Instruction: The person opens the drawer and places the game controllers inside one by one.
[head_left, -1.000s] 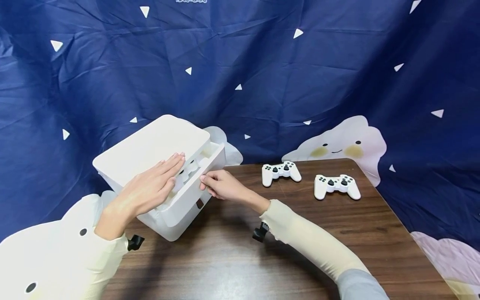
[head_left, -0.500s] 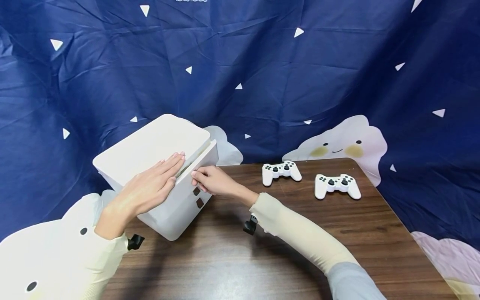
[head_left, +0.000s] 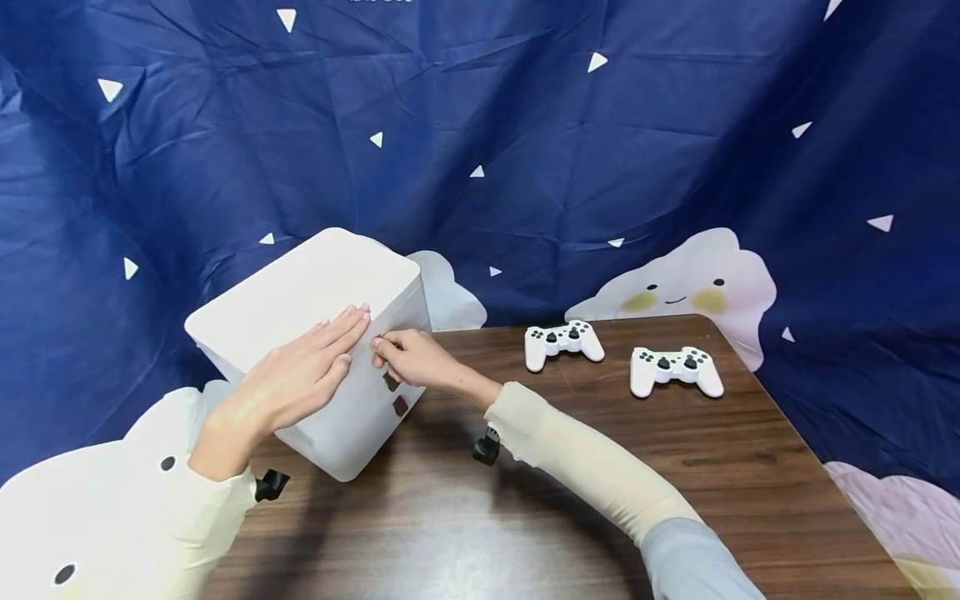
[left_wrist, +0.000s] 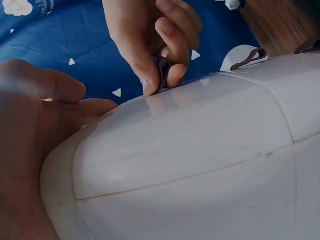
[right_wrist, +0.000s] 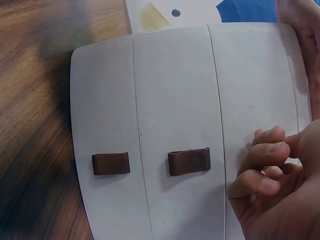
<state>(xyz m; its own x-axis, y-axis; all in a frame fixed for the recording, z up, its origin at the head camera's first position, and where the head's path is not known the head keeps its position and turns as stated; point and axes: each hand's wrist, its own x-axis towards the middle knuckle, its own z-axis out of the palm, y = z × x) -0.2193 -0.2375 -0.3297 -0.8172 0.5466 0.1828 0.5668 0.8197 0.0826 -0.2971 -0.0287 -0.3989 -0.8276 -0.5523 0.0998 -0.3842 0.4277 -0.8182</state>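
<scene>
A white drawer unit (head_left: 315,292) with rounded corners stands at an angle on the left of the table. My left hand (head_left: 288,379) rests flat on its top, fingers straight along the front edge. At the front of the top drawer, my right hand (head_left: 416,358) pinches a brown loop pull (left_wrist: 164,67) between thumb and curled index finger, as the left wrist view shows. That drawer front (right_wrist: 250,80) sits flush with the ones below. Lower down, the right wrist view shows a middle loop pull (right_wrist: 189,162) and a bottom loop pull (right_wrist: 111,164), both untouched.
Two white game controllers, a rear one (head_left: 562,343) and a nearer one (head_left: 675,372), lie on the brown wooden table (head_left: 570,450) to the right. Behind the table hangs a dark blue curtain (head_left: 517,167) with white triangles and clouds.
The top drawer, partly out with white things inside one second ago, has slid fully in. My right hand moved left with it; my left hand stayed on top.
</scene>
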